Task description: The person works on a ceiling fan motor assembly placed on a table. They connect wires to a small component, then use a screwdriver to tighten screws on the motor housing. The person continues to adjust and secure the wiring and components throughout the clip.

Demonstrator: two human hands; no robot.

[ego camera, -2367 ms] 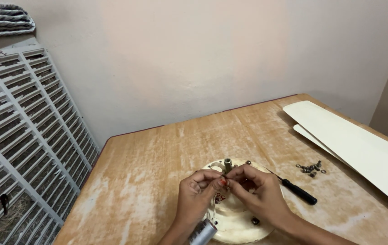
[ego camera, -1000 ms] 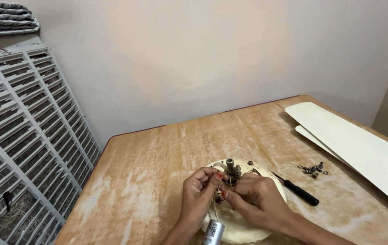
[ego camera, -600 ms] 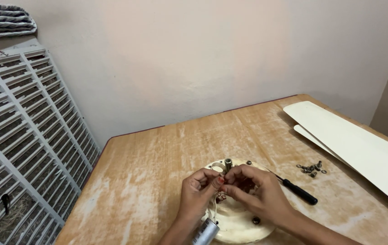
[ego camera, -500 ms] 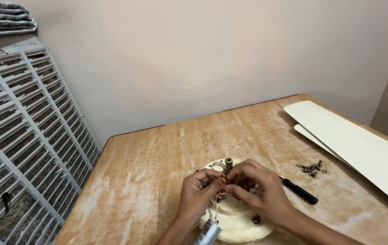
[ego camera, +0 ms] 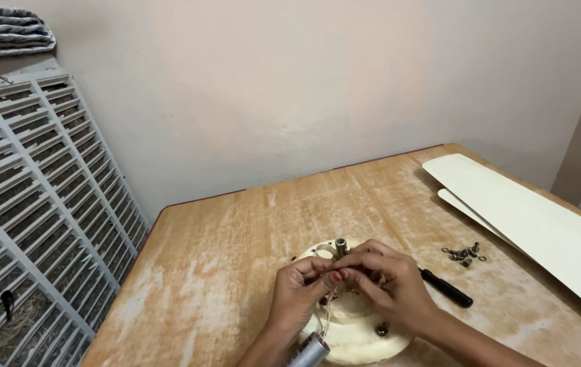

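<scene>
**Both hands pinch wires over the fan motor**

Left hand [ego camera: 298, 293] comes up from six o'clock, fingertips together on thin wires [ego camera: 329, 309] above the round cream motor housing [ego camera: 358, 333]. Right hand [ego camera: 391, 285] curls in from four o'clock, fingers clamped on the same wires beside the metal shaft [ego camera: 341, 246]. A silver capacitor [ego camera: 311, 351] dangles at the bottom edge. At three o'clock: black screwdriver [ego camera: 445, 287], loose screws [ego camera: 464, 254], cream blades [ego camera: 542, 228]. The wooden table [ego camera: 222, 272] lies bare toward ten o'clock.

Soft, even indoor light, faint shadows, slightly grainy picture.
</scene>
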